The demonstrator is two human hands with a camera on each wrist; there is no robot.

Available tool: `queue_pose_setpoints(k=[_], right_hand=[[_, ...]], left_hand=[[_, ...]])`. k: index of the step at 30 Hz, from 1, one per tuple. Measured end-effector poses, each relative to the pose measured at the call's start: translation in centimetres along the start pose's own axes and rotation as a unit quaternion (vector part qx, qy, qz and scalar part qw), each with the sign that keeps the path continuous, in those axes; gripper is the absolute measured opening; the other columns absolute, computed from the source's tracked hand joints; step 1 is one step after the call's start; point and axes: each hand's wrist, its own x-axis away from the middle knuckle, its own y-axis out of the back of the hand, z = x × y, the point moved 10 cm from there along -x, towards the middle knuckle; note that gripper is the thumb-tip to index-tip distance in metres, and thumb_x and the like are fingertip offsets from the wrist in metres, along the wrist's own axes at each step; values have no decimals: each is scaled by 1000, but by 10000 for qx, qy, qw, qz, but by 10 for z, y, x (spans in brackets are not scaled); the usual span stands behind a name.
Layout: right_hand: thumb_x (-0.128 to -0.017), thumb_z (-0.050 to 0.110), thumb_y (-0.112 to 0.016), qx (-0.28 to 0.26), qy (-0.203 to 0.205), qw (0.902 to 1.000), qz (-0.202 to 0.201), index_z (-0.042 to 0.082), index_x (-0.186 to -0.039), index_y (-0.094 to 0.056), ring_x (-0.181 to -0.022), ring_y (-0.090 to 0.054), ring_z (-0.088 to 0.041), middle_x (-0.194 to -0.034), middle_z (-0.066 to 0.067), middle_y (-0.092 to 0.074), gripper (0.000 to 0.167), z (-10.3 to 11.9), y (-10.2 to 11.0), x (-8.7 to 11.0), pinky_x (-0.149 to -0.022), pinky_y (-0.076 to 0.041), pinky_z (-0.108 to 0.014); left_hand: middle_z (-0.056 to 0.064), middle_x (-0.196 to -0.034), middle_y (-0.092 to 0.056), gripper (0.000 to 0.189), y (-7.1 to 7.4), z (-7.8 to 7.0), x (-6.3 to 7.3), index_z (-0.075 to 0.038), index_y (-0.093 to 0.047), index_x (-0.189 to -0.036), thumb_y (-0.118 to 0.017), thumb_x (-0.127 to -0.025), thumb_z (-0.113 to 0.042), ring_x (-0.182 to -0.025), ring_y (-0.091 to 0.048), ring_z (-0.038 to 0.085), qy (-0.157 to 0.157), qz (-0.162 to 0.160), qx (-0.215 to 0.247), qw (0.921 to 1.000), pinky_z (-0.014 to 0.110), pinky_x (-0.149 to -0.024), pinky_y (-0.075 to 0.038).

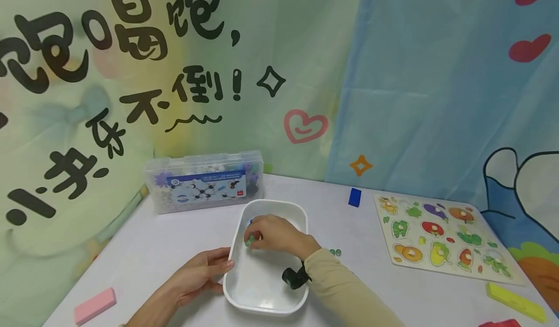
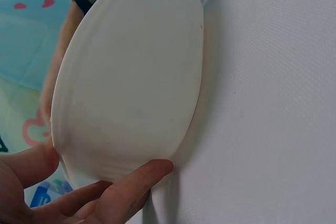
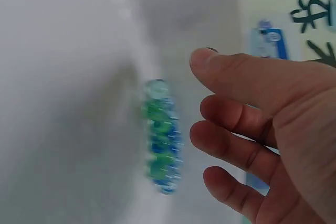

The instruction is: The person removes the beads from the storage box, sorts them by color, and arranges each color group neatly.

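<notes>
A white tray (image 1: 266, 288) stands in the middle of the table. My left hand (image 1: 201, 274) holds its left side: in the left wrist view the thumb is at the rim and fingers (image 2: 139, 182) touch the outer wall. Over the tray's far left part is my right hand (image 1: 277, 235), nearest to a few green and blue beads. The right wrist view shows these clear green and blue beads (image 3: 161, 137) lined along the tray's inner edge. There my right fingers (image 3: 231, 142) are loosely bent, apart from the beads, with nothing visible between them.
Behind the tray stands a clear case (image 1: 205, 184) of coloured parts. Two green beads (image 1: 335, 252) lie right of the tray. A blue block (image 1: 354, 197), a vegetable puzzle board (image 1: 476, 259), a yellow block (image 1: 515, 303) and a pink block (image 1: 94, 306) lie around.
</notes>
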Motion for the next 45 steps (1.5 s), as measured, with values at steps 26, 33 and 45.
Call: queue_pose_setpoints(k=[26, 33, 45], right_hand=[[-85, 15, -73, -676, -1189, 9863, -921, 13, -94, -70, -71, -47, 4, -79, 11, -60, 10, -148, 37, 175, -59, -44, -17], [-83, 21, -76, -734, -1643, 9804, -797, 15, -94, -70, -70, -46, 3, -79, 11, -58, 14, -163, 18, 182, -61, -44, -17], [-83, 16, -75, -797, -1652, 9790, -884, 13, -94, -70, -70, -45, 2, -79, 10, -56, 13, -166, 14, 180, -61, -44, -17]], left_hand=[[29, -148, -38, 69, 7, 5, 3, 12, -21, -148, -57, -98, -20, -106, -64, 21, 206, -366, -73, 9991, 44, -86, -58], [28, -148, -38, 69, 4, 6, 0, 12, -20, -148, -56, -99, -20, -108, -63, 21, 242, -304, 0, 9992, 45, -87, -57], [30, -148, -37, 69, 5, 5, 1, 12, -19, -148, -56, -99, -20, -108, -63, 21, 241, -319, 25, 9992, 45, -88, -57]])
